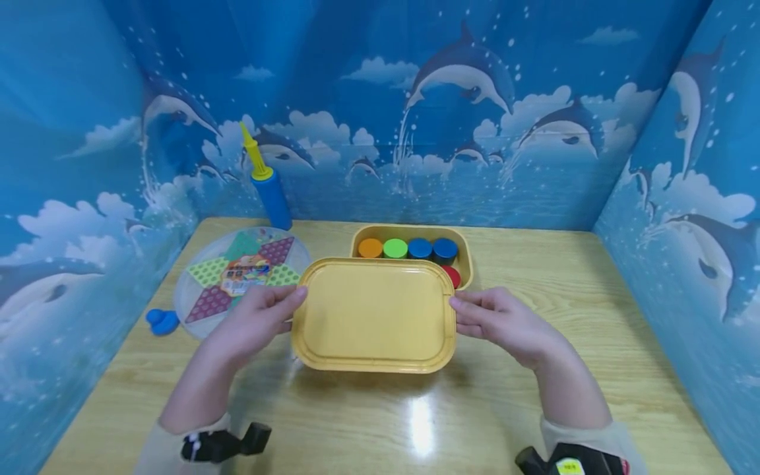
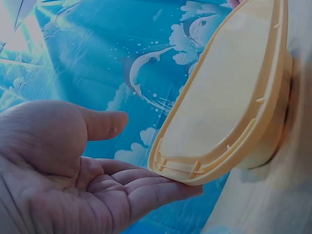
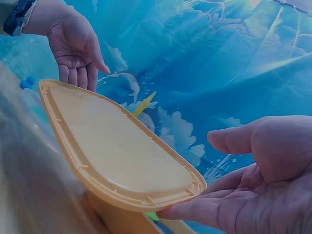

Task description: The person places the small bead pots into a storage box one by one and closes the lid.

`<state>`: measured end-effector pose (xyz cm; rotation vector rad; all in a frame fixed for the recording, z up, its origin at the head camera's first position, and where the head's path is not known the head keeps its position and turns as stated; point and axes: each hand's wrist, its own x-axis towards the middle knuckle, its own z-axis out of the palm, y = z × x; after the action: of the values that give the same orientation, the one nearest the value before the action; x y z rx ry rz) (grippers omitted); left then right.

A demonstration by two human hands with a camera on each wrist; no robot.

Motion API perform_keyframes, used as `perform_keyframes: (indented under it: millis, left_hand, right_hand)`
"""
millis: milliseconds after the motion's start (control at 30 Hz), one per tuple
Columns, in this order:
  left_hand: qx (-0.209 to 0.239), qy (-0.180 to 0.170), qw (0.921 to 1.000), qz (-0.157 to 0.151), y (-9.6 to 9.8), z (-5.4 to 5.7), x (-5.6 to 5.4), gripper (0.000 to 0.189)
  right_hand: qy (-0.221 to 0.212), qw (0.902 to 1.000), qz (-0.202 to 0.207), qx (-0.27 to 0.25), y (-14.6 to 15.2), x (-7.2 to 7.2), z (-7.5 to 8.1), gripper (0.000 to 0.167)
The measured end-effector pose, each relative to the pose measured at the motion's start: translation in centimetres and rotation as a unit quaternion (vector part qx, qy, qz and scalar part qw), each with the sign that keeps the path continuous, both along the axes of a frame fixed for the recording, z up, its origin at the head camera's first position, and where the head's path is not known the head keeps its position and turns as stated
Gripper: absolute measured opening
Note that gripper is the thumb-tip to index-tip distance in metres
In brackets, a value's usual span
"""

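A yellow rectangular lid [image 1: 375, 315] with rounded corners lies across both hands, above the table and in front of a matching box [image 1: 465, 254]. Small tabs line its raised rim in the wrist views. At its left end, the left hand [image 2: 73, 180] supports the rim on straight fingers, its thumb raised clear. The right hand [image 3: 258, 180] bears the opposite end the same way, thumb also apart from the lid. Inside the box are round tubs with orange [image 1: 371, 248], green [image 1: 395, 249], blue [image 1: 420, 249] and red [image 1: 452, 276] tops; the lid hides part of the box.
A round clear package [image 1: 204, 276] with patterned triangles lies at the left. Behind it stands a blue pump [image 1: 274, 201] with a yellow nozzle. Near the left table edge sits a small blue piece [image 1: 162, 322]. Dolphin-printed curtains [image 1: 380, 99] enclose the wooden table [image 1: 534, 264].
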<state>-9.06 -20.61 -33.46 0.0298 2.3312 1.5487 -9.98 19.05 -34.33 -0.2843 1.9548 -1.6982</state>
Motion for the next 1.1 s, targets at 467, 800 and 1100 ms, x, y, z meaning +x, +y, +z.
perform_keyframes:
  millis: [467, 800, 1100]
  left_hand:
    - [0.028, 0.001, 0.9995, -0.013, 2.3, 1.7, -5.2, 0.058]
    - [0.058, -0.008, 0.9981, 0.016, 4.7, 2.1, -8.4, 0.058]
    - [0.093, 0.005, 0.9952, 0.029, 6.2, 1.2, -10.4, 0.061]
  right_hand:
    - [0.017, 0.9992, -0.035, -0.012, 1.3, -3.3, 2.0, 0.060]
    - [0.011, 0.9965, -0.083, -0.003, 2.3, -5.6, 2.2, 0.069]
    - [0.021, 0.9937, -0.110, -0.008, 2.3, -7.1, 2.7, 0.075]
